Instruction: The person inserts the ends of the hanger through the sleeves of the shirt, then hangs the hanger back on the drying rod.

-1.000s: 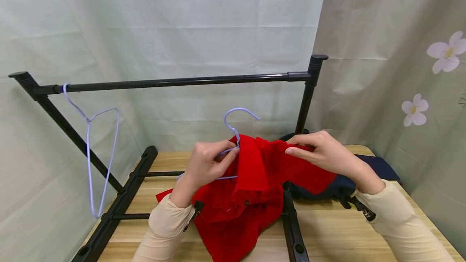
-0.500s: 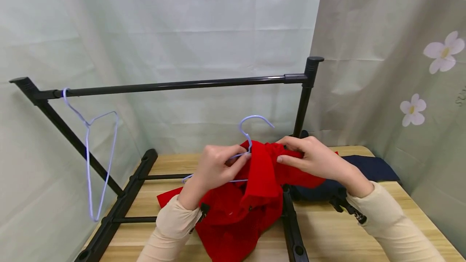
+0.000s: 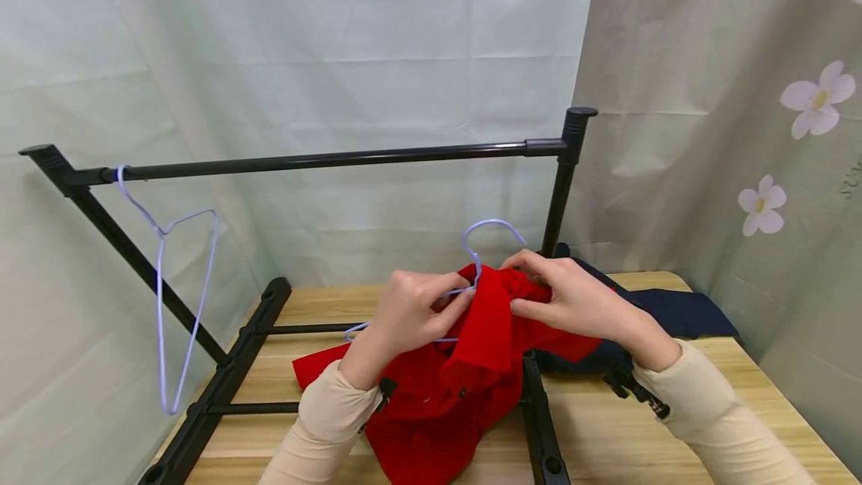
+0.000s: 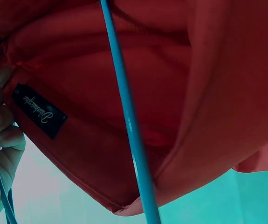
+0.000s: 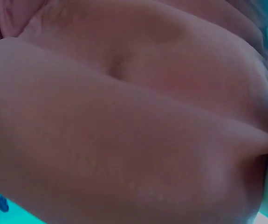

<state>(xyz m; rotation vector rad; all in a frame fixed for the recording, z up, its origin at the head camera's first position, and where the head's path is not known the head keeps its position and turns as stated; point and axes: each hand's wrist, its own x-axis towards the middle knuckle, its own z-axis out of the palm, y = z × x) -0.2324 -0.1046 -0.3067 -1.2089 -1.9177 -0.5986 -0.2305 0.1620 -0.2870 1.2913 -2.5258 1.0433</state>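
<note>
A lavender clothes hanger (image 3: 474,245) rises by its hook from the collar of a red shirt (image 3: 481,328). My left hand (image 3: 419,310) pinches the hanger just below the hook, at the collar's left side. The right hand (image 3: 569,298) grips the shirt's right shoulder between thumb and fingers. In the left wrist view, the hanger's bar (image 4: 129,116) crosses in front of the shirt's inside, where a dark label (image 4: 39,110) shows. The hanger's right arm is hidden under the cloth. The right wrist view is mostly filled by a blurred close surface.
A black clothes rack (image 3: 337,161) stands on the wooden table (image 3: 619,425). A second lavender hanger (image 3: 161,283) hangs at its left end. Dark navy clothing (image 3: 680,311) lies behind the right hand. Pale curtains (image 3: 404,43) surround the table.
Both hands, the hanger and the shirt's collar have shifted; the left hand and hanger moved right and slightly down. The right hand has come in closer to the hanger's neck.
</note>
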